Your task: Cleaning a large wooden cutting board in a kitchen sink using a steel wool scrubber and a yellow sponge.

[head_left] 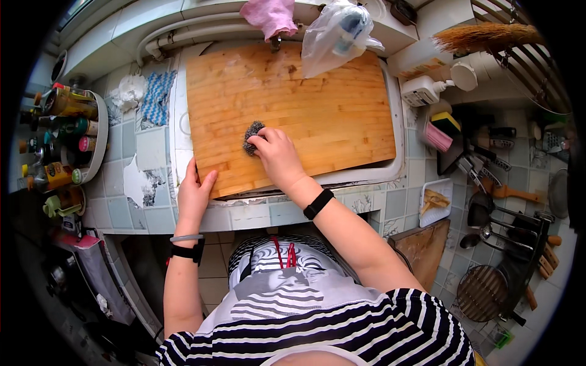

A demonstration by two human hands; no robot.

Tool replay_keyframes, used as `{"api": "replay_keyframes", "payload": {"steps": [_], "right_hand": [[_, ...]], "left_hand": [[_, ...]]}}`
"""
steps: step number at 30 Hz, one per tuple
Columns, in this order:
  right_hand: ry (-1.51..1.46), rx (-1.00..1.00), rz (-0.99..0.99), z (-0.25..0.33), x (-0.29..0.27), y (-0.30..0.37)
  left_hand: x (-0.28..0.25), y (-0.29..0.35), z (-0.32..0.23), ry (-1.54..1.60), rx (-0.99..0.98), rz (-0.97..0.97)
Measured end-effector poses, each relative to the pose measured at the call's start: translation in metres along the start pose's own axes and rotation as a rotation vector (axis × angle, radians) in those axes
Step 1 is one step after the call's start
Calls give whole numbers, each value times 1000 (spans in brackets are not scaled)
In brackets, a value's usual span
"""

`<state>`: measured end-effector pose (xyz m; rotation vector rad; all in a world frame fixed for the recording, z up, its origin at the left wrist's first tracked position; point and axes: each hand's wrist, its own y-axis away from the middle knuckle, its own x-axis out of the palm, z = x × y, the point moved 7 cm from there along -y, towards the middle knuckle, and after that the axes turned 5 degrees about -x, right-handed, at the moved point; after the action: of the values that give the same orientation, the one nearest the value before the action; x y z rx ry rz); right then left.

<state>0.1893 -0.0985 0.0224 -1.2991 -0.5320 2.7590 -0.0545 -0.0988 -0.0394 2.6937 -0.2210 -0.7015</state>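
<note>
A large wooden cutting board [317, 110] lies across the white sink [394, 168], covering most of it. My right hand [278, 155] grips a grey steel wool scrubber [253, 137] and presses it on the left part of the board. At the board's near left corner, my left hand [195, 190] holds the edge, thumb on top; its other fingers lie along the side and are partly hidden.
A white plastic bag [336, 39] and a pink cloth [270, 17] hang over the far edge. At left are a blue wavy-patterned cloth [159, 97] and a rack of bottles [101, 134]. A pump bottle [421, 91], a sponge [447, 123] and hanging utensils [488, 226] line the right.
</note>
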Motion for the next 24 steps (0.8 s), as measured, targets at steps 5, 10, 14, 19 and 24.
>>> {"api": "replay_keyframes", "payload": {"steps": [5, 10, 14, 19, 24], "right_hand": [[336, 286, -175, -144, -117, 52], [441, 597, -194, -180, -139, 63], [97, 175, -70, -56, -28, 8], [138, 124, -95, -78, -48, -4], [436, 622, -273, -240, -196, 58]], "left_hand": [[-3, 1, -5, -50, -69, 1], [-1, 3, 1, 86, -8, -10], [8, 2, -3, 133, -120, 77], [4, 0, 6, 142, -24, 21], [9, -1, 4, 128, -31, 33]]}}
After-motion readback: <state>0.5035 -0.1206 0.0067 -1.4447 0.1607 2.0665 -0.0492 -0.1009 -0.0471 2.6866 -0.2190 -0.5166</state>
